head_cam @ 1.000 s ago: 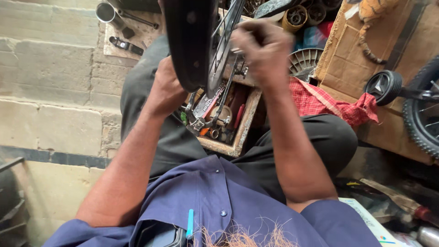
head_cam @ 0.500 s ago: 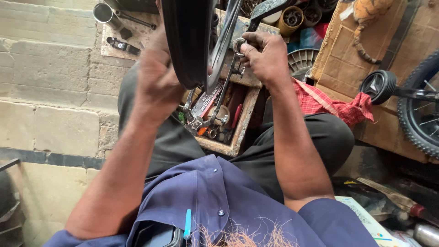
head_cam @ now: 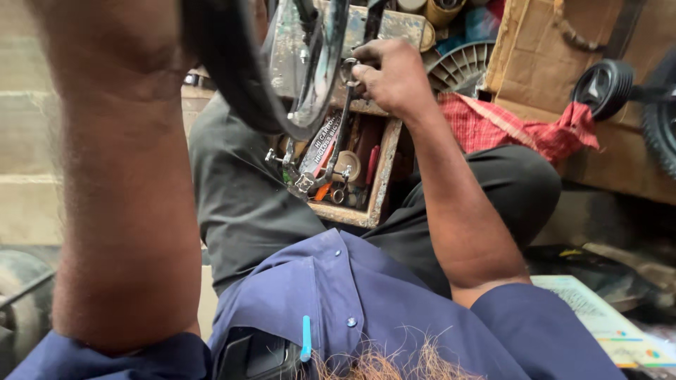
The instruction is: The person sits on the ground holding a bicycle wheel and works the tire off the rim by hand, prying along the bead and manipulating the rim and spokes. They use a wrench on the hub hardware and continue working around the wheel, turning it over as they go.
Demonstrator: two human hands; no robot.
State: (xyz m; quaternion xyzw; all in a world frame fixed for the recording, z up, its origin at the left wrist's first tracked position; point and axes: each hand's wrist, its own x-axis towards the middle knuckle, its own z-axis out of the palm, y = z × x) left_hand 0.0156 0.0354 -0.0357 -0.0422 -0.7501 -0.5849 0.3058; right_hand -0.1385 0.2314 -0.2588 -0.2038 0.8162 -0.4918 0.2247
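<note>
A small bicycle wheel with a black tyre [head_cam: 232, 77] and a worn metal rim [head_cam: 327, 77] is held up over my lap. My left forearm fills the left side, and my left hand [head_cam: 134, 42] lies against the tyre at the top edge with its fingers hidden. My right hand [head_cam: 394, 74] is closed around a round metal fitting [head_cam: 350, 70] on a thin dark stay beside the rim. The stay's lower end, with bolts and brackets [head_cam: 303, 179], hangs over the tool box.
A wooden tool box [head_cam: 380, 183] with small tools sits between my knees. Behind it are a red checked cloth [head_cam: 507, 123], a small black wheel [head_cam: 602, 84], cardboard [head_cam: 535, 49] and a white ribbed disc [head_cam: 461, 67]. A printed sheet [head_cam: 598, 317] lies at lower right.
The view has closed in on the wheel. My left arm has risen so the hand is cut off at the top. My right hand stays at the fitting by the rim.
</note>
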